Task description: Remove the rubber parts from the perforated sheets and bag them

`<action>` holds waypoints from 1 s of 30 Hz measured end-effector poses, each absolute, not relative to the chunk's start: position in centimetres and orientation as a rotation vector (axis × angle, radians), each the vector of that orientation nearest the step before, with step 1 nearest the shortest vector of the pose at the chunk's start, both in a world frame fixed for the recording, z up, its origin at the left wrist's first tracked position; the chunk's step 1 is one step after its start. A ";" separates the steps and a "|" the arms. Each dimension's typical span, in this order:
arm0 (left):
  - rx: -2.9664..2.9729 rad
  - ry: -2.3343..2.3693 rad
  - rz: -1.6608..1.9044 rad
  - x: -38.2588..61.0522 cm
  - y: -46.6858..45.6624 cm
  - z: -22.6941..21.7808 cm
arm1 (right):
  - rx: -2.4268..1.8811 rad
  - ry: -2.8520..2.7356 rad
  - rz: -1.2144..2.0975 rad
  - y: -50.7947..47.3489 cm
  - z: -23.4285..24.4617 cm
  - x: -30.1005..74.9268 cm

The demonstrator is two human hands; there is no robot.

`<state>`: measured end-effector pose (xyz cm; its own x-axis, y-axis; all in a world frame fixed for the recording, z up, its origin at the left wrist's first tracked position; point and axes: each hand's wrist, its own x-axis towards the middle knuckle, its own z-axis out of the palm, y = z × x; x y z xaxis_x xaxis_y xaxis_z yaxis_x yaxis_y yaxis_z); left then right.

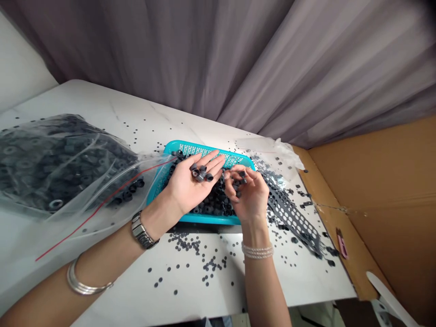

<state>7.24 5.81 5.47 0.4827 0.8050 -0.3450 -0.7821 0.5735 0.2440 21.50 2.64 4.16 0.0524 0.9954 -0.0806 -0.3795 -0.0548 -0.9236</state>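
Black caps (pixel 200 175) on left hand (pixel 184 190), fingers slightly spread; right hand (pixel 251 195), fingers curled round dark pieces (pixel 243 174), above blue basket (pixel 207 219).

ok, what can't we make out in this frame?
All in the head view:
Basket: part of the inside is hidden behind the left hand and right hand.
Black pieces in the right hand: exact count unclear, curled fingers cover the grip.
Plastic bag: left end cut off by the left edge.
Loose discs: too small for surface detail.
White object, lower right: cut off by the bottom edge.
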 end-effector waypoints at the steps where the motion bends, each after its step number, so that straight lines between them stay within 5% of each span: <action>1: 0.063 0.450 0.972 7.2 5.8 5.5 | -1.010 -0.853 1.380 2.6 4.2 21.4; 11: 0.082 0.455 0.939 7.0 5.7 5.6 | -1.255 -1.102 1.302 2.3 3.6 20.0; 24: 0.110 0.496 0.916 7.2 5.6 5.9 | -1.056 -0.659 1.594 2.9 4.4 21.1; 30: 0.117 0.488 0.960 7.4 5.5 5.6 | -1.157 -0.860 1.433 2.5 3.7 19.4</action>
